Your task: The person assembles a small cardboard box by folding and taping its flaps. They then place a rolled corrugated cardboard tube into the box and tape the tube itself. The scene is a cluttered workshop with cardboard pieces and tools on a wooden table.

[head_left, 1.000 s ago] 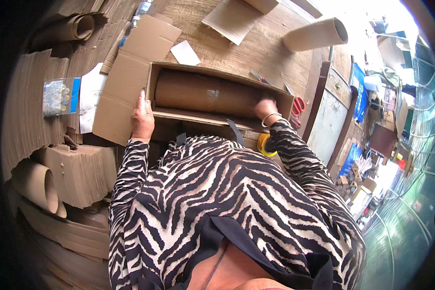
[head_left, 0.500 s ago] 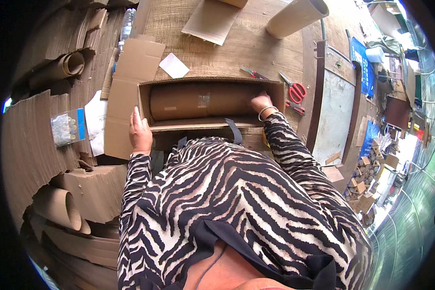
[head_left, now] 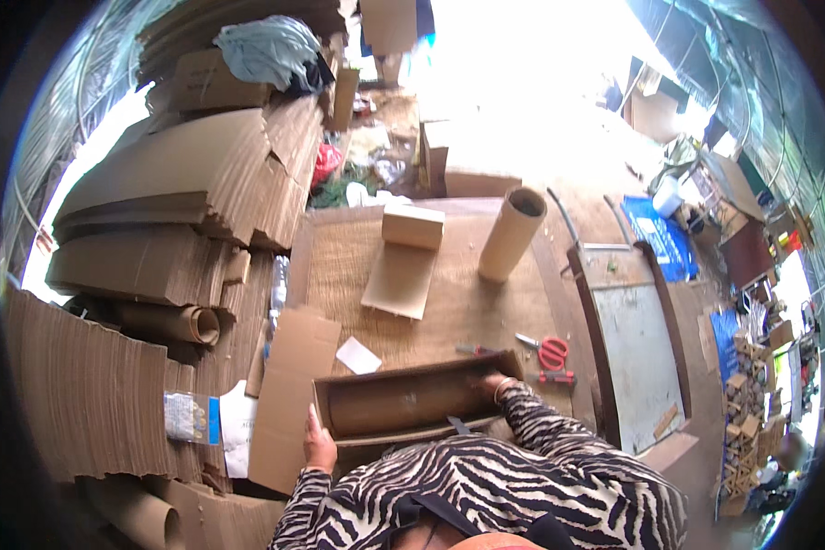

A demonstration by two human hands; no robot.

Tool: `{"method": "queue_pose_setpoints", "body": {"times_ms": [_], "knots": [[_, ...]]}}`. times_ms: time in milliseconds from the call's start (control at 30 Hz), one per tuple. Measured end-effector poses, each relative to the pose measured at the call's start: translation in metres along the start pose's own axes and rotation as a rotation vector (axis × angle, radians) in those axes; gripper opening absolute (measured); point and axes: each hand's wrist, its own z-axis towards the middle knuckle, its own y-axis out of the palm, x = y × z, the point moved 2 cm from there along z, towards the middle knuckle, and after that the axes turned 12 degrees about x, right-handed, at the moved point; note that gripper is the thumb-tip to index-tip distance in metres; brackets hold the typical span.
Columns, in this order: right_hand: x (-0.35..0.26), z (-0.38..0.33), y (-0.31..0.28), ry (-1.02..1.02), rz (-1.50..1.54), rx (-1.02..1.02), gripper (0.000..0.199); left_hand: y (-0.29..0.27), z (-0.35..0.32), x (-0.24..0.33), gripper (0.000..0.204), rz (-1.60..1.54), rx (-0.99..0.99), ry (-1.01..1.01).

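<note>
An open, long cardboard box [head_left: 414, 366] lies crosswise in front of me, with a brown cardboard tube [head_left: 390, 403] lying lengthwise inside it. My left hand [head_left: 319, 444] rests against the box's left end, fingers stretched up along the wall. Inside the right end is my right hand [head_left: 491, 385], by the end of the tube; its fingers are hidden in shadow. Right of the box lie red-handled scissors [head_left: 552, 352] and a red cutter [head_left: 556, 377]. Another slim red tool [head_left: 475, 349] lies just beyond the far wall, next to a white paper [head_left: 358, 356].
A flat cardboard sheet [head_left: 289, 403] borders the box's left end. Farther back on the wooden table [head_left: 339, 266] are a standing cardboard tube [head_left: 513, 234] and a folded cardboard piece [head_left: 400, 280]. Tall cardboard stacks [head_left: 92, 394] fill the left. A metal-topped frame [head_left: 632, 357] stands right.
My view has tilted up, so the box and hands sit lower and more of the far table and stacks shows. Both hands keep their places at the box ends.
</note>
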Motion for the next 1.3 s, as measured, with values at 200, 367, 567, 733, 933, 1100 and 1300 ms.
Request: {"method": "queue_pose_setpoints", "body": {"times_ms": [200, 367, 567, 733, 933, 1100, 1300], "knots": [[0.000, 0.006, 0.007, 0.138, 0.337, -0.170, 0.067, -0.009, -0.008, 0.001, 0.067, -0.019, -0.117, -0.175], [-0.019, 0.007, -0.011, 0.240, 0.490, -0.237, 0.061, -0.003, -0.011, -0.013, 0.067, -0.025, -0.055, -0.082], [-0.008, -0.005, -0.007, 0.060, 0.557, -0.068, 0.059, -0.001, -0.014, -0.005, 0.066, -0.060, -0.074, -0.107], [-0.001, -0.036, -0.020, -0.109, 0.745, 0.079, 0.059, 0.010, -0.017, -0.012, 0.070, -0.008, -0.036, 0.011], [-0.131, -0.147, -0.087, -0.080, 0.207, 0.361, 0.087, -0.011, -0.017, -0.020, 0.072, 0.105, -0.043, -0.002], [-0.162, -0.198, -0.121, -0.066, 0.107, 0.469, 0.088, -0.006, -0.001, -0.006, 0.075, 0.156, -0.125, -0.030], [-0.162, -0.224, -0.121, -0.148, 0.169, 0.478, 0.090, -0.009, 0.010, -0.005, 0.082, 0.242, -0.196, -0.010]]}}
